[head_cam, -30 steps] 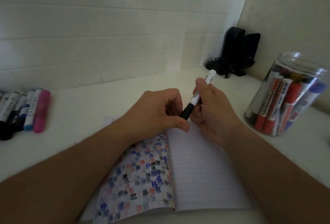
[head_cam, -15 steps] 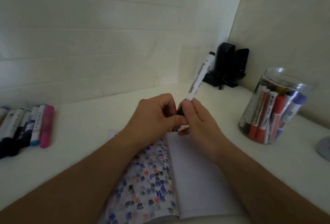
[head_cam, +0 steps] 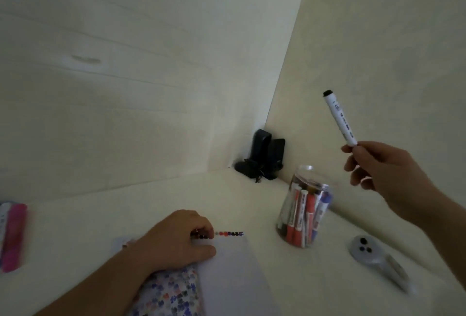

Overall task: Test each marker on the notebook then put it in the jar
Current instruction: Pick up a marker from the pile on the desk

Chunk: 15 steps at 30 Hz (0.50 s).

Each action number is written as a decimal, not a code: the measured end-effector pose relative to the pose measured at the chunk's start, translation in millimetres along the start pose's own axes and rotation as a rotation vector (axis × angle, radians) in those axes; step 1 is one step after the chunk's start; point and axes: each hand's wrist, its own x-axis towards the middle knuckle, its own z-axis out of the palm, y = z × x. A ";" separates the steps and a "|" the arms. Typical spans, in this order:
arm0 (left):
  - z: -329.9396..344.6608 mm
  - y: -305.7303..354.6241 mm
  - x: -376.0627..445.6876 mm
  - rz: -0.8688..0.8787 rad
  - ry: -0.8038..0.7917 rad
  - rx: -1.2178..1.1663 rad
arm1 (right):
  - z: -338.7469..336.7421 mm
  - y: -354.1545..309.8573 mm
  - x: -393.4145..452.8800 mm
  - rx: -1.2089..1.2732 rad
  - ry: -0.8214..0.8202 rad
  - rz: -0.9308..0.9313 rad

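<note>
Right hand (head_cam: 383, 172) fingers pinch a white black-ended marker (head_cam: 340, 121), its printing blurred beyond reading. At seven o'clock, left hand (head_cam: 176, 240) fingers curl on the floral-covered notebook (head_cam: 227, 273); whether they hold anything is unclear.

Clear plastic jar (head_cam: 303, 217), right side of the tabletop (head_cam: 100, 227): one, holding several red, blue and black capped markers, exact number unclear. White-barrelled marker with black end (head_cam: 340, 119): one, off the tabletop. Open lined notebook with floral-patterned cover (head_cam: 227, 278), near edge: one. Loose markers at left edge (head_cam: 12, 235): at least two, one pink. Black objects in far corner (head_cam: 262, 159): count unclear. Grey round-headed device (head_cam: 373, 257), right edge: one. Hands: two.
</note>
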 end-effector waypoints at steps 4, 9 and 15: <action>-1.5 -0.3 -0.4 0.008 -0.020 0.004 | -37.0 22.3 15.6 -0.391 -0.071 0.030; -1.0 -2.6 0.4 0.023 -0.022 -0.001 | -51.5 15.1 26.5 -0.529 -0.101 0.058; 0.0 -5.4 -0.5 0.008 -0.032 -0.044 | -28.6 -1.2 47.1 -0.554 -0.064 -0.050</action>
